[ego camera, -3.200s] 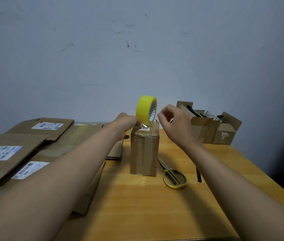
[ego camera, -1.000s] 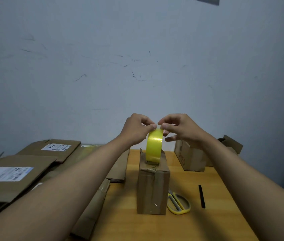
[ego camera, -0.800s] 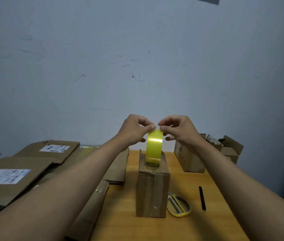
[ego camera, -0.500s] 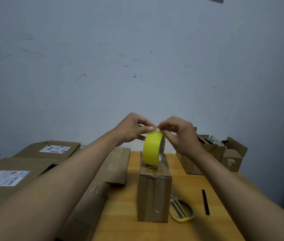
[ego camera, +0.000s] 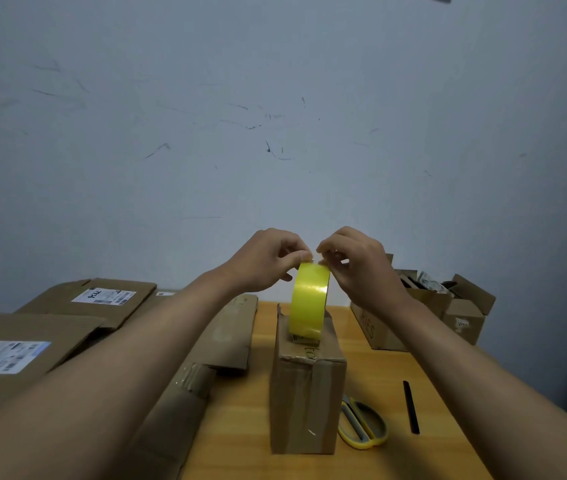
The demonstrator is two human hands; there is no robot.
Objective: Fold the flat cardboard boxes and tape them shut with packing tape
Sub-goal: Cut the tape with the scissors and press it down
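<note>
A small folded cardboard box (ego camera: 306, 393) stands upright in the middle of the wooden table (ego camera: 240, 427). A yellow roll of packing tape (ego camera: 309, 299) stands on edge on top of the box. My left hand (ego camera: 264, 259) pinches the top of the roll from the left with thumb and fingers. My right hand (ego camera: 358, 265) pinches the top of the roll from the right, fingertips picking at its upper edge. Both sets of fingertips almost meet above the roll.
Flat cardboard boxes (ego camera: 32, 337) with white labels lie stacked on the left, one flat piece (ego camera: 226, 334) beside the box. Yellow-handled scissors (ego camera: 361, 424) and a thin black stick (ego camera: 411, 407) lie right of the box. Open small boxes (ego camera: 448, 310) stand at the back right.
The roll came from tilted above the box to standing edge-on on top. Both hands have closed in on its upper edge and stay there; the view has tilted up slightly.
</note>
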